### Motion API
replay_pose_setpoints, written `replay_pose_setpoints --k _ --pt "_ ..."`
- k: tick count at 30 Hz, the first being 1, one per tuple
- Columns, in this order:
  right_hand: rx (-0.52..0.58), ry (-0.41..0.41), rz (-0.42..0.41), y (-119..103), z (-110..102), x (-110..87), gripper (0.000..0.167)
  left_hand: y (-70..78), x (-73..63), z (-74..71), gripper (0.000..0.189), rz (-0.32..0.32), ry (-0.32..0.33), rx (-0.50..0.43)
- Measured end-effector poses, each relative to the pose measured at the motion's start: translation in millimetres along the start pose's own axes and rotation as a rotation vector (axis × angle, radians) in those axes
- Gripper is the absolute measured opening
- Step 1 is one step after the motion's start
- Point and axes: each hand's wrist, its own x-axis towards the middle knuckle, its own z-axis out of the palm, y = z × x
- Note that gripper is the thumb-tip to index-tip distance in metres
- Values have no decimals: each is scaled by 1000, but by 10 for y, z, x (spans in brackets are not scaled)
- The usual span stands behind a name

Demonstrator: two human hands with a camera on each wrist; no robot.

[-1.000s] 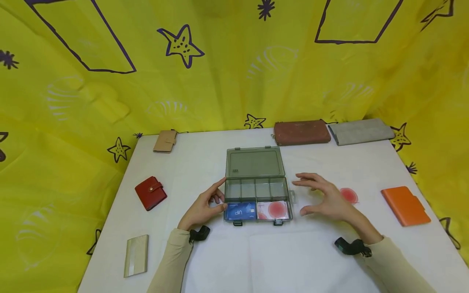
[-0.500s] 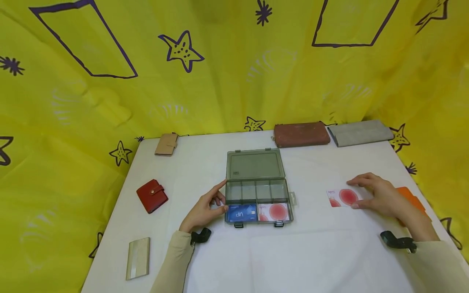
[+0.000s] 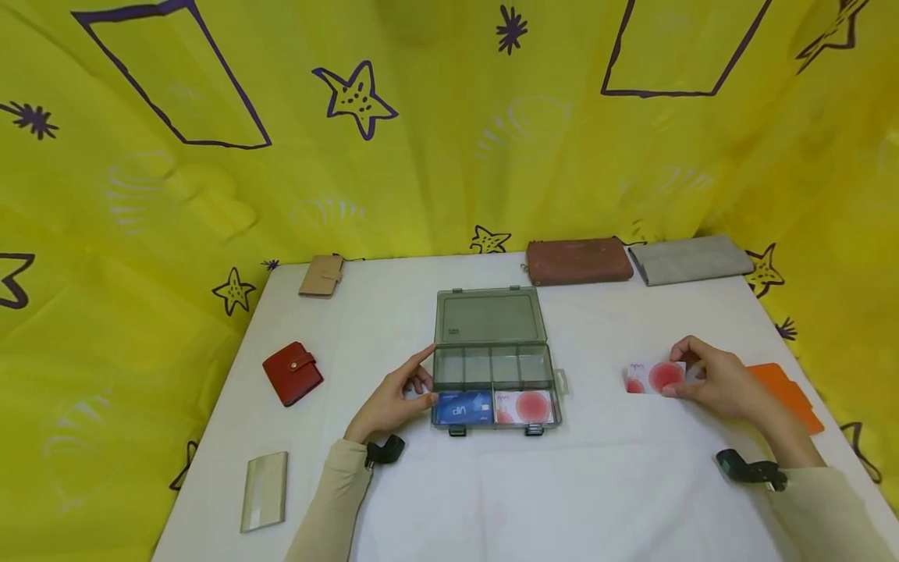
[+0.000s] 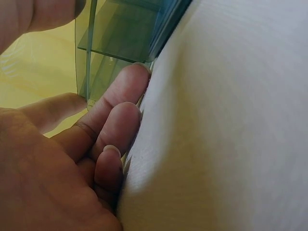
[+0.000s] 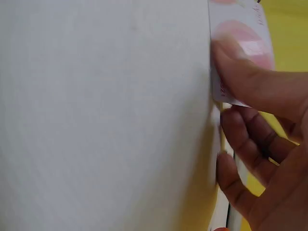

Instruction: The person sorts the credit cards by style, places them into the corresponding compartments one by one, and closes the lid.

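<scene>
A translucent green compartment box [image 3: 520,364] stands with its lid [image 3: 490,315] folded back. In its front compartments lie a blue VIP card [image 3: 463,407] and a white card with red circles [image 3: 524,407]. My left hand [image 3: 390,402] rests at the box's left side, thumb and index finger spread along it. The left wrist view shows its other fingers bent low beside the box [image 4: 120,33]. To the right, my right hand [image 3: 718,382] pinches another white card with red circles [image 3: 642,378], its thumb lying over the printed face [image 5: 240,29] in the right wrist view.
On the left are a red wallet [image 3: 292,373], a tan card holder [image 3: 321,275] and a beige one [image 3: 264,492]. A brown wallet [image 3: 579,261] and a grey wallet [image 3: 691,259] lie at the back. An orange holder [image 3: 788,396] is partly behind the right forearm.
My right hand has moved right, away from the box, and its thumb and fingers have closed on the white card with red circles. My left hand has stayed at the box's side.
</scene>
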Motion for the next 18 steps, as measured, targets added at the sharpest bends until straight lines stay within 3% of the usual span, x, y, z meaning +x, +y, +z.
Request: replay_pose_setpoints --k 5,9,13,18 --pt "183 83 -25 -66 46 -14 31 12 3 4 83 -9 -3 5" --pt "408 135 -18 -186 105 38 32 9 -10 4 82 -13 -11 13" --pt "561 177 -22 -370 196 135 37 9 -17 2 82 -12 -11 19" --pt "703 141 -52 -591 382 234 44 6 -14 -3 82 -3 -1 14"
